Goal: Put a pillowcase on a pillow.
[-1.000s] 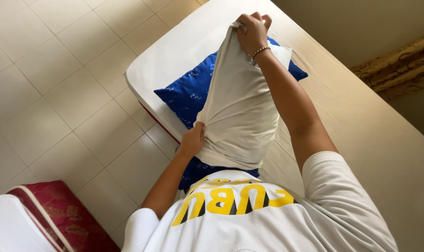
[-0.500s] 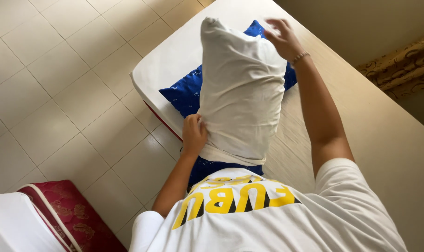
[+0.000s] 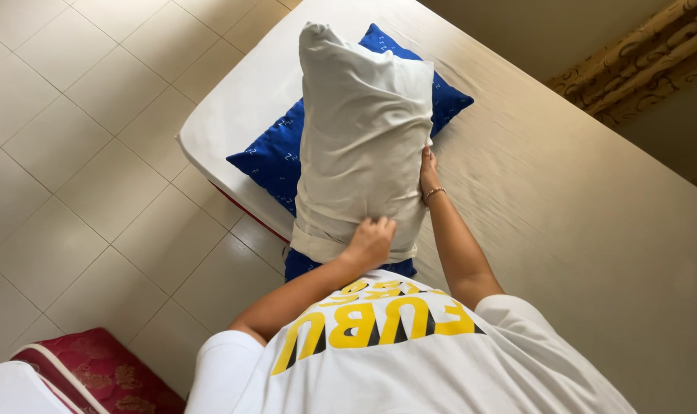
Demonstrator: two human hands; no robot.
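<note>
Pillow (image 3: pixel 361 130) position?
— Upright above the bed (image 3: pixel 563 199) edge, in a white pillowcase (image 3: pixel 341 234), in front of a blue pillow (image 3: pixel 275 157) lying on the sheet.

— Hand states?
— Our left hand (image 3: pixel 371 241) is clenched on the pillowcase's lower hem. Our right hand (image 3: pixel 427 170) presses the pillow's side, fingers hidden; we cannot tell its grasp.

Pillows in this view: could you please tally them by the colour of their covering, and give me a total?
White-cased pillow, held upright by the left hand and right hand: 1
Blue patterned pillow, lying on the mattress: 1
Blue pillow inside the white case, its end showing below: counted above as the same one
Total: 2
</note>
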